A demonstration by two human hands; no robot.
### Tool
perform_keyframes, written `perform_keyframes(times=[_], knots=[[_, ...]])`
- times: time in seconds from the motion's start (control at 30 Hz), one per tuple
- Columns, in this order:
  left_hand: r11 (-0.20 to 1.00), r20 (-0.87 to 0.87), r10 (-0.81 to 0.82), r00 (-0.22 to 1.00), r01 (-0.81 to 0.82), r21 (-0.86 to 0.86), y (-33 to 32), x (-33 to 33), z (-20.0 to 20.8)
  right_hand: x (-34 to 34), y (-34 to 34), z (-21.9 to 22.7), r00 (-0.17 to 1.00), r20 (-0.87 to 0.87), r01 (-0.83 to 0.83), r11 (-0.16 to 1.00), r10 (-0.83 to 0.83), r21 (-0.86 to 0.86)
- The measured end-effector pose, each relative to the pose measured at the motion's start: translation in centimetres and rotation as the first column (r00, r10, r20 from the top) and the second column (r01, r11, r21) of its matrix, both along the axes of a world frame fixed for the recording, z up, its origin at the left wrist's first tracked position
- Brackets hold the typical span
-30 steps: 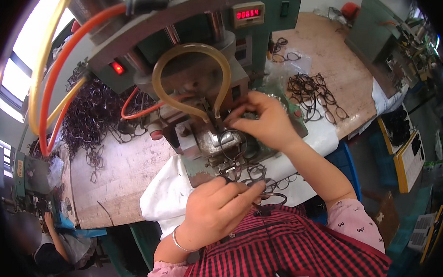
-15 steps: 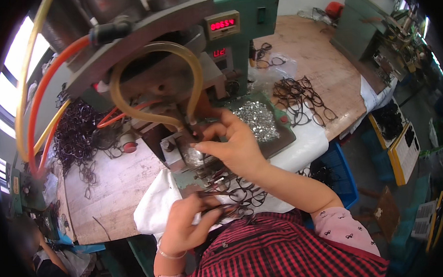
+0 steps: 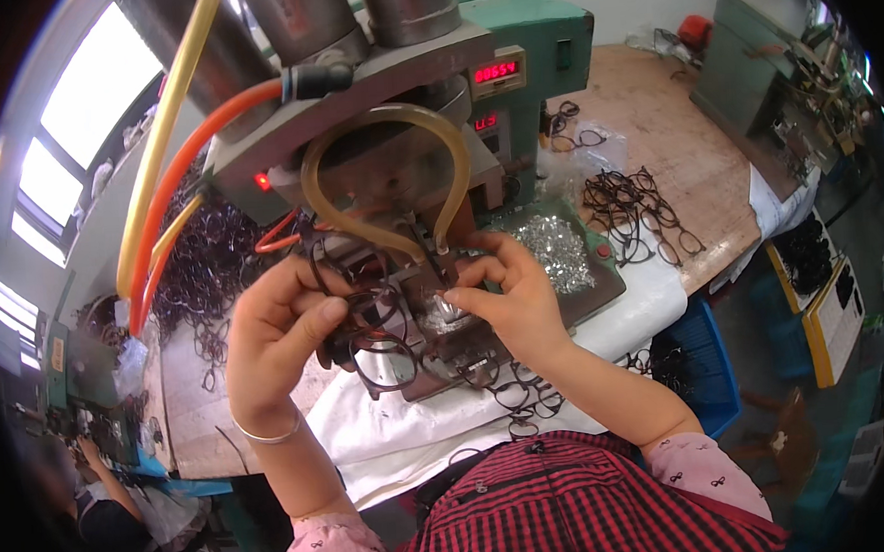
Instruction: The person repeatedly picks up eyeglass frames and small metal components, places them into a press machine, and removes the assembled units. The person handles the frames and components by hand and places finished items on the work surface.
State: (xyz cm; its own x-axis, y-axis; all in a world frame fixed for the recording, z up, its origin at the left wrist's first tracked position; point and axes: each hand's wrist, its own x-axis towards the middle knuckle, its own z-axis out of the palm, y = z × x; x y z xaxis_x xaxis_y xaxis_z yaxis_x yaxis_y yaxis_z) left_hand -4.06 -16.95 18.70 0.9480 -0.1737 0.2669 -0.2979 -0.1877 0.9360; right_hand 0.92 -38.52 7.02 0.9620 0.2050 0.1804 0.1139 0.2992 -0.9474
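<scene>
Several dark eyeglass frames [image 3: 384, 351] hang from my left hand [image 3: 270, 335], whose fingers are closed on them in front of the press machine [image 3: 540, 41]. Close by, my right hand [image 3: 516, 297] is pinched at the machine's working head, beside the lower end of a looped yellowish tube [image 3: 384, 114]. What sits between its fingertips is too small to tell. Small shiny metal pieces [image 3: 556, 253] lie heaped on a green tray [image 3: 612, 285] just beyond my right hand. More eyeglass frames [image 3: 518, 397] rest on the white sheet [image 3: 371, 455] near my apron.
A pile of eyeglass frames [image 3: 633, 206] lies on the wooden table [image 3: 694, 123] at the right, and a larger dark heap [image 3: 211, 248] is at the left. A blue basket [image 3: 717, 381] stands below the right edge. Orange hose [image 3: 190, 134] curves down on the left.
My left hand has risen from near the apron to the machine's head, bringing eyeglass frames with it. The right hand stays pinched at the head. The whole view has shifted slightly.
</scene>
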Motion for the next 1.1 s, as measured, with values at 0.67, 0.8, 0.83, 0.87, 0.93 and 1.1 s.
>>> perform_keyframes(times=[0.67,0.8,0.83,0.87,0.93,1.1], knots=[[0.867,-0.737,-0.11,0.667,-0.298,-0.4,-9.6,-2.8,-7.9,4.3,-9.9,-8.5,0.747,0.661,0.656,0.237,-0.07,-0.717],[0.846,-0.752,-0.065,0.656,-0.363,-0.39,-9.9,-2.9,-8.2,5.4,-10.0,-8.2,0.667,0.739,0.715,0.359,-0.094,-0.6],[0.84,-0.748,-0.062,0.661,-0.37,-0.397,-10.1,-2.9,-8.1,5.6,-10.1,-7.8,0.734,0.659,0.663,0.386,-0.167,-0.641],[0.834,-0.744,-0.06,0.665,-0.376,-0.404,-10.5,-2.8,-8.2,5.6,-10.2,-7.2,0.79,0.566,0.608,0.417,-0.234,-0.676],[0.836,-0.743,-0.05,0.667,-0.378,-0.397,-10.5,-2.7,-7.9,5.8,-10.4,-7.8,0.761,0.578,0.647,0.413,-0.296,-0.641],[0.863,-0.725,-0.052,0.687,-0.334,-0.379,-10.0,-2.8,-8.6,5.3,-9.8,-6.8,0.804,0.48,0.592,0.55,-0.352,-0.589]])
